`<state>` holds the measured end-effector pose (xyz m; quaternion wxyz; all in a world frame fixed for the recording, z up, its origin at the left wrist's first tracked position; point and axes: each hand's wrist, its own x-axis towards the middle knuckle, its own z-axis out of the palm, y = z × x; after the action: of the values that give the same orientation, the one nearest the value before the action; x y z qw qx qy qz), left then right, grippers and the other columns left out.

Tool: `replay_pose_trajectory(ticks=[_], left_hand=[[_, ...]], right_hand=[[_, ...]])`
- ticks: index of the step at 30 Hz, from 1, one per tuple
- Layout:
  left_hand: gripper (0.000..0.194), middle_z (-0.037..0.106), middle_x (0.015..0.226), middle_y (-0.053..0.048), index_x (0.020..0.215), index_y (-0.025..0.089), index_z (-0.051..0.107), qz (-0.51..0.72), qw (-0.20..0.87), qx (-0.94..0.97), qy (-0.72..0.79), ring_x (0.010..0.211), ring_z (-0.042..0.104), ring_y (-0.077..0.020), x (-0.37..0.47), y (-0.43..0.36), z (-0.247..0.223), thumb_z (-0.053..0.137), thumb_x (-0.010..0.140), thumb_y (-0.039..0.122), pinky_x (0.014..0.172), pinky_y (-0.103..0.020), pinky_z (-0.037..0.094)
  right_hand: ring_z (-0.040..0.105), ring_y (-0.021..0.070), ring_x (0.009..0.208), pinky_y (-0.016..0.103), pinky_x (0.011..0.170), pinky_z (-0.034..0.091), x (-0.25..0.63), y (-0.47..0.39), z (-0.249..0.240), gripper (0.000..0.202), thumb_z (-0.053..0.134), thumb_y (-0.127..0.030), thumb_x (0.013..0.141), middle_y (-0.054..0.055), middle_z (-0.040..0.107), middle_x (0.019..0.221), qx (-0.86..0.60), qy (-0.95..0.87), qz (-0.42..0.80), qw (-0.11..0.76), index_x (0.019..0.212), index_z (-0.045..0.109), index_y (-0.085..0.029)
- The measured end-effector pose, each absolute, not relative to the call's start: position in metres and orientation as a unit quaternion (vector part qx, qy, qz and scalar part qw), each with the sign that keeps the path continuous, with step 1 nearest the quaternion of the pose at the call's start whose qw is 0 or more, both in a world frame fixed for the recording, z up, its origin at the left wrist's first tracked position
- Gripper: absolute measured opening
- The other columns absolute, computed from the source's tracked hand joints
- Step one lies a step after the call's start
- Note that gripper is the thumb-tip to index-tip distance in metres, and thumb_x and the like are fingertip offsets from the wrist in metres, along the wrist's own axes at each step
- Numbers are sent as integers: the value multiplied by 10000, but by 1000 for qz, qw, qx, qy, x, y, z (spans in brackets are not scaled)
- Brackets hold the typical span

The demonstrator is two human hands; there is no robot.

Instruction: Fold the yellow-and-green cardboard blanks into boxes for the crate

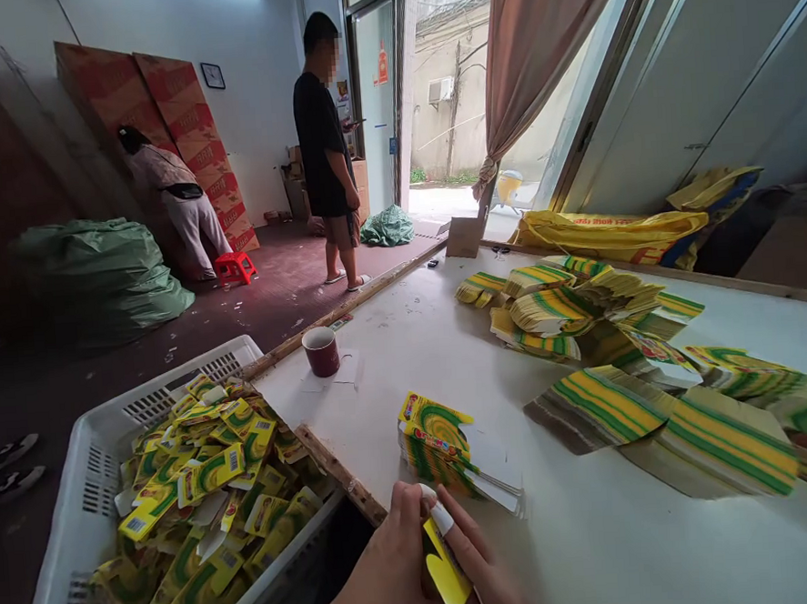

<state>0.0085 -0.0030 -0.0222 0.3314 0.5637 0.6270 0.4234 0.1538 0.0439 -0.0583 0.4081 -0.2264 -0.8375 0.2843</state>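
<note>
At the table's (596, 541) near edge | left hand (392, 562) curled, right hand (484, 566) nearly closed, both mine, gripping one yellow box (449, 580) between them | flat stack (439, 436) just beyond, basket (163, 387) leftward | best press lightly, keeping creases square, card unbuckled.

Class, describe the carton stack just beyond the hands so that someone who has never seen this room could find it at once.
Start at the white table, right of the white basket. Just beyond the left hand and right hand is the carton stack. Unlike the striped bundles farther right, it stands alone, yellow-and-green swirl facing up, white flaps spreading rightward.
</note>
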Motion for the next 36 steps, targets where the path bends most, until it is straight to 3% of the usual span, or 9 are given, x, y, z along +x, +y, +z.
replay_pose_trajectory(ticks=[3,6,10,15,21,25,29,32,36], left_hand=[[394,558,991,-47,994,228,432,379,308,602,632,868,591,-224,1,-5,-4,654,674,171,758,-346,488],[385,565,975,-40,993,221,454,354,311,621,627,891,585,-226,-7,-5,12,646,666,153,791,-357,493],[431,544,1080,-63,977,210,503,338,313,636,620,981,586,-239,-12,-4,19,653,590,96,862,-365,506],[541,615,1049,-58,1117,210,484,322,324,616,642,963,629,-256,-16,-2,21,703,622,196,878,-399,516],[674,685,1125,-73,1232,222,441,309,327,630,633,995,675,-283,-21,0,23,753,636,264,897,-420,531],[674,675,1207,-94,1276,228,440,311,295,659,618,1101,659,-292,-18,-2,18,699,656,170,960,-420,525],[645,626,1295,-95,1265,252,480,341,268,650,624,1220,594,-296,-16,-3,14,709,673,140,1045,-449,478],[778,537,1371,-136,1249,230,507,411,239,552,685,1311,497,-361,-22,-1,14,862,556,234,1114,-533,394],[792,659,1117,-118,1201,190,520,526,414,361,649,1053,663,-313,-33,1,12,883,555,469,917,-448,532]], right_hand=[[420,268,1434,341,1081,485,154,40,-59,636,376,-115,995,35,232,1668,-222,-845,284,394,1578,258,-339],[387,248,1453,318,1068,493,155,34,-51,681,324,-38,963,63,165,1681,-248,-855,286,355,1588,235,-294],[471,238,1405,334,1018,546,156,35,-38,661,361,-9,932,103,310,1635,-260,-863,277,333,1526,381,-299],[584,266,1307,361,953,591,161,46,-23,312,452,-77,942,184,498,1504,-255,-862,296,323,1123,664,-218],[554,247,1331,392,1010,553,169,59,-2,333,504,-33,850,131,529,1450,-223,-865,370,254,1059,650,-248],[558,256,1321,410,1013,548,163,57,-8,473,488,26,731,117,531,1427,-230,-849,373,296,1084,622,-260],[606,234,1249,364,939,584,157,53,-20,388,510,-37,840,124,529,1376,-233,-822,360,374,1139,589,-272],[587,237,1252,345,898,598,157,53,-22,292,577,-129,901,117,530,1336,-272,-800,346,409,1147,593,-285],[545,249,1291,342,878,605,161,55,-23,289,572,-135,912,116,523,1347,-294,-783,320,444,1158,580,-288]])
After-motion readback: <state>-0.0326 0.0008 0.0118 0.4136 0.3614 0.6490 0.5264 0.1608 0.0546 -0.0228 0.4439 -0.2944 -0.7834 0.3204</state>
